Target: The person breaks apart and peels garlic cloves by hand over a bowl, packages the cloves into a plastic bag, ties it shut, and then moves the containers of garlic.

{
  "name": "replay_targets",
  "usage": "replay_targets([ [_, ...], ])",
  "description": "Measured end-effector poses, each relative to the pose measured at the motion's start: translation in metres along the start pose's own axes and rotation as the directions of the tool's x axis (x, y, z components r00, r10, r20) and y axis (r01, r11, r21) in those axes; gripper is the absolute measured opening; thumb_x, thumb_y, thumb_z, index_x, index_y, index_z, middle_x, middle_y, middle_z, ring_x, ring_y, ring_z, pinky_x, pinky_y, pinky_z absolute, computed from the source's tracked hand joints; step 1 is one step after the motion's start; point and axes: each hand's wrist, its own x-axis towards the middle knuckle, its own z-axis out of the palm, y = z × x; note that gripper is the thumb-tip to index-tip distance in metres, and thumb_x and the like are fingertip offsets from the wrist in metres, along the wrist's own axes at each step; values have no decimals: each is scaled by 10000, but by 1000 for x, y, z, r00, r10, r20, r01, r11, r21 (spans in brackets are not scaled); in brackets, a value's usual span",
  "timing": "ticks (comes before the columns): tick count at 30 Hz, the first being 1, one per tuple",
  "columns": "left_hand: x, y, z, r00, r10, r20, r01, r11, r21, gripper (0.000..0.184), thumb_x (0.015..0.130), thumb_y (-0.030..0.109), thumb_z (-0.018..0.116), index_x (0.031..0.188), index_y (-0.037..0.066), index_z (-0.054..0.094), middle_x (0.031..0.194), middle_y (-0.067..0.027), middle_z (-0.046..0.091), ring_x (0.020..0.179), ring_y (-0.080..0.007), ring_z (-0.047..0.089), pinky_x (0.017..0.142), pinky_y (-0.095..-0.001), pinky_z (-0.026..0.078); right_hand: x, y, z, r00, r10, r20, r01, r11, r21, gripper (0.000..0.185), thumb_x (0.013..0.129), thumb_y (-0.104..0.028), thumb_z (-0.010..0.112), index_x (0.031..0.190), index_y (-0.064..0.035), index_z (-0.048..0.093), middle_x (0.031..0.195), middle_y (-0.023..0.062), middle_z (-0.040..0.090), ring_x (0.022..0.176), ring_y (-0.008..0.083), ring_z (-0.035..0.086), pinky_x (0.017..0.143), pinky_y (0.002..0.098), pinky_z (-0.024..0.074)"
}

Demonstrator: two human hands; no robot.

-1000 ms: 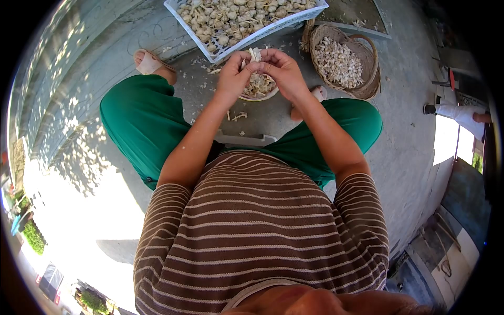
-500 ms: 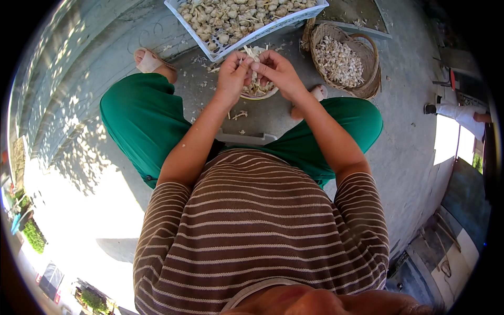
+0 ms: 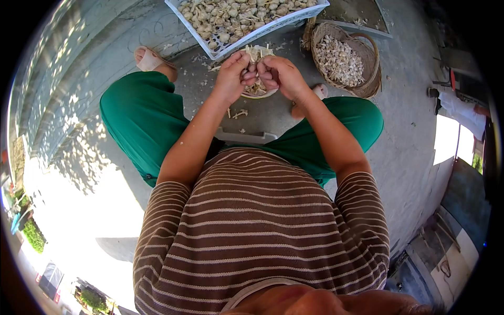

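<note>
My left hand [image 3: 231, 74] and my right hand [image 3: 281, 73] meet above a round container of garlic peelings and stalks [image 3: 257, 92]. Both hands have curled fingers, thumbs near the fingertips. Whatever they pinch is too small and too hidden to make out. Pale stalks and skins show just beyond the fingertips. Past my hands lies a light blue plastic crate [image 3: 231, 51] full of garlic bulbs [image 3: 231, 18]. To the right, a wicker basket [image 3: 370, 63] with a handle holds many separated garlic cloves [image 3: 338, 60].
Stalk scraps [image 3: 240, 114] and bits of skin lie on the concrete floor [image 3: 210, 94]. My knees in green trousers [image 3: 144, 118] are spread on both sides. A low seat edge [image 3: 247, 137] shows between them. Another person's leg [image 3: 462, 111] is at the far right.
My hands have drawn slightly apart and their fingers have curled inward. The pale piece between the fingertips no longer shows clearly. The other person's leg at the right has shifted slightly.
</note>
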Motion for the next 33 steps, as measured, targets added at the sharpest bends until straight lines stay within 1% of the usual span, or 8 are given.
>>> replay_targets([
  [4, -3, 3, 4, 999, 1, -38, -1, 1000, 14, 96, 921, 154, 510, 904, 62, 488, 737, -34, 500, 552, -64, 372, 447, -188, 297, 4, -2, 0, 959, -205, -196, 148, 952, -267, 268, 880, -289, 545, 798, -35, 568, 635, 10, 474, 522, 103, 446, 474, 224, 343],
  [6, -1, -1, 0, 998, 29, -60, -23, 996, 87, 100, 917, 155, 520, 913, 60, 488, 736, -34, 507, 553, -60, 376, 446, -188, 303, 13, 0, -3, 667, -737, 109, 438, 270, -858, 222, 845, -256, 614, 829, -36, 593, 660, 1, 508, 614, 110, 521, 555, 225, 407],
  [9, 0, -6, -1, 993, 112, -33, -94, 932, 349, 103, 907, 152, 540, 903, 57, 501, 707, -12, 500, 557, -48, 387, 449, -186, 320, 11, 2, -11, 770, -638, 3, 376, 449, -811, 195, 847, -209, 631, 895, -21, 602, 745, 5, 556, 729, 108, 545, 678, 218, 426],
  [11, 0, -9, 0, 984, 176, -21, -129, 792, 596, 94, 894, 142, 558, 893, 56, 522, 689, 7, 497, 560, -37, 394, 458, -186, 330, 14, 8, -16, 824, -563, -55, 350, 584, -733, 184, 824, -200, 656, 859, -28, 601, 720, -12, 548, 679, 96, 531, 626, 218, 419],
  [18, 0, -9, -4, 997, 73, -20, -60, 923, 379, 79, 899, 133, 542, 899, 55, 530, 718, 14, 500, 570, -40, 395, 470, -186, 326, 5, -2, 0, 953, -188, -239, 99, 936, -339, 138, 864, -179, 572, 808, -55, 587, 671, -14, 534, 592, 54, 487, 520, 195, 384],
  [23, -2, -8, 3, 998, -50, -35, 54, 991, 123, 68, 925, 107, 484, 939, 50, 517, 739, -15, 489, 580, -72, 386, 467, -196, 308, 4, -1, 0, 955, -149, -255, 87, 967, -242, 139, 878, -177, 534, 821, -59, 582, 659, -14, 526, 582, 60, 493, 512, 199, 392],
  [28, -1, -7, 0, 997, -78, 7, 76, 986, 146, 104, 932, 108, 471, 1005, 45, 508, 775, -46, 511, 580, -79, 376, 472, -193, 304, 6, 4, -4, 955, -214, -207, 142, 938, -317, 158, 879, -193, 534, 813, -55, 573, 639, -15, 516, 559, 59, 480, 498, 209, 383],
  [33, -3, -6, 3, 999, -15, 28, 11, 988, 155, 173, 925, 107, 489, 1090, 54, 476, 792, -60, 524, 572, -75, 359, 475, -187, 296, 12, 4, -18, 886, -379, -268, 79, 691, -718, 170, 855, -197, 562, 819, -31, 569, 645, 23, 555, 589, 79, 531, 520, 244, 427],
])
